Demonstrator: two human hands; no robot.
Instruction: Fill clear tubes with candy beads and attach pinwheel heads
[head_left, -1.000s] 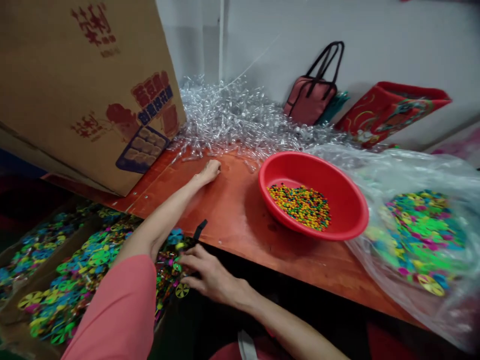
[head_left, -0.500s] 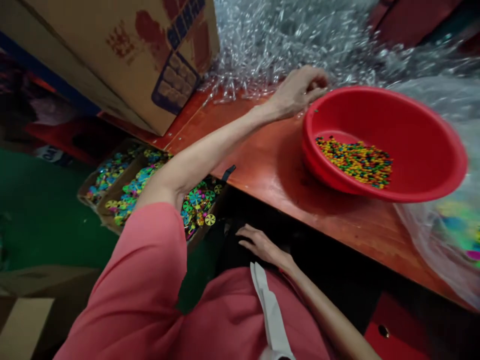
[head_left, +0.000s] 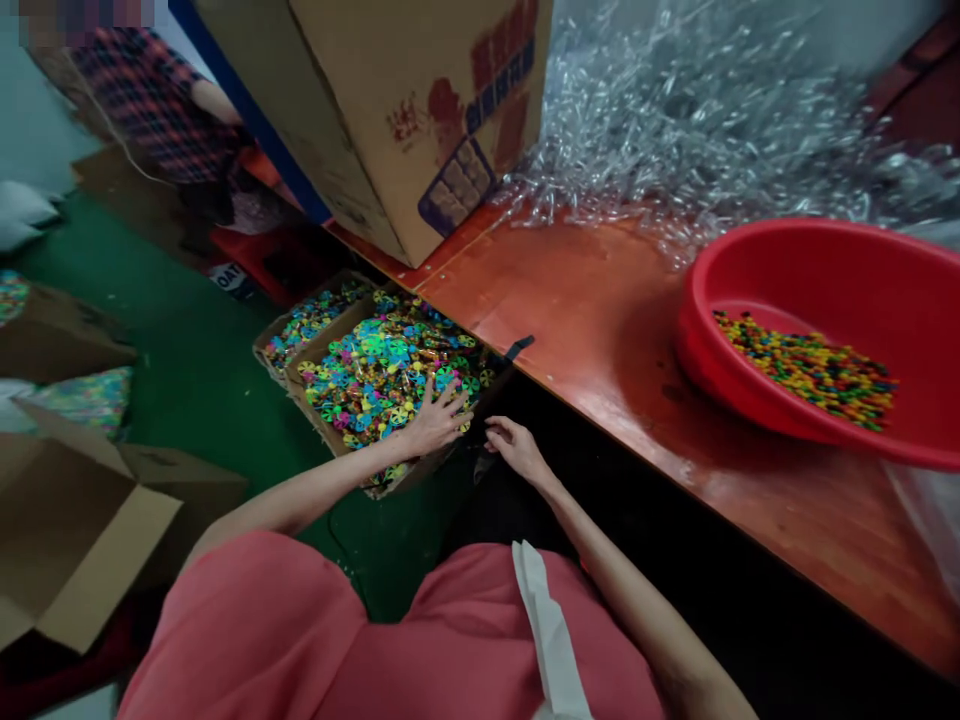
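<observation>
My left hand point(head_left: 439, 417) rests over the near right edge of a carton point(head_left: 319, 420) filled with small, shiny, colourful wheel-shaped pieces point(head_left: 382, 345). Its fingers are spread and nothing shows in its grip. Just to its right, my right hand point(head_left: 516, 450) is beside the table edge, over the dark gap and my lap. The fingers of that hand are curled together; anything between them is too small to make out. A red bowl point(head_left: 757, 395) with small yellow, green, red and dark pieces point(head_left: 817, 370) stands on the orange table point(head_left: 592, 300).
A tall cardboard box point(head_left: 375, 130) stands on the table's left part. Clear shiny strips point(head_left: 675, 130) lie heaped at the back. Open cartons point(head_left: 67, 500) are on the green floor at left. A person in a checked shirt point(head_left: 157, 110) is at the upper left.
My left hand has left the strips beside the bowl and moved down and left to the carton, fingers now spread. My right hand's fingers have curled in. The view has shifted left.
</observation>
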